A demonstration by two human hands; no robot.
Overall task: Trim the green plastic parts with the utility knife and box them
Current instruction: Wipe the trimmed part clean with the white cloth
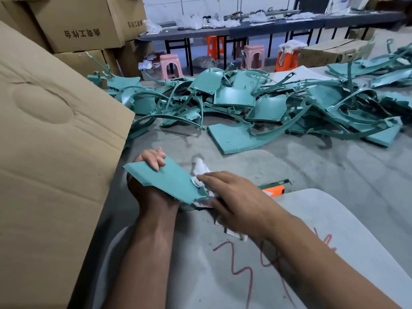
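The left hand (149,175) grips a flat green part (166,181) from below, fingers curled over its far edge and thumb side hidden beneath, holding it tilted just above the floor beside a big cardboard box (51,152) at the left. The right hand (236,197) lies over the part's near right corner with its fingers stretched out along the edge, pressing a white cloth (201,169) against the plastic; whether the fingers curl round the cloth underneath I cannot tell. More white cloth shows below the part's lower corner and under the right wrist.

Just behind the right hand, an orange knife (273,189) lies at the edge of a grey board (334,219), partly hidden by the hand, with a thin dark green strip (276,182) beside it. The grey board spreads under both forearms and bears red scribbles (245,270).

Farther off on the concrete floor (312,166) lies a wide pile (256,103) of green parts: curved strips, rounded panels and a large flat panel (231,137) nearest the hands. Stacked cartons (84,25) with printed characters stand at the upper left. Beyond the pile stand pink stools (170,64) and orange stools (286,59), and a long dark bench (245,27) carries white bags and clutter.
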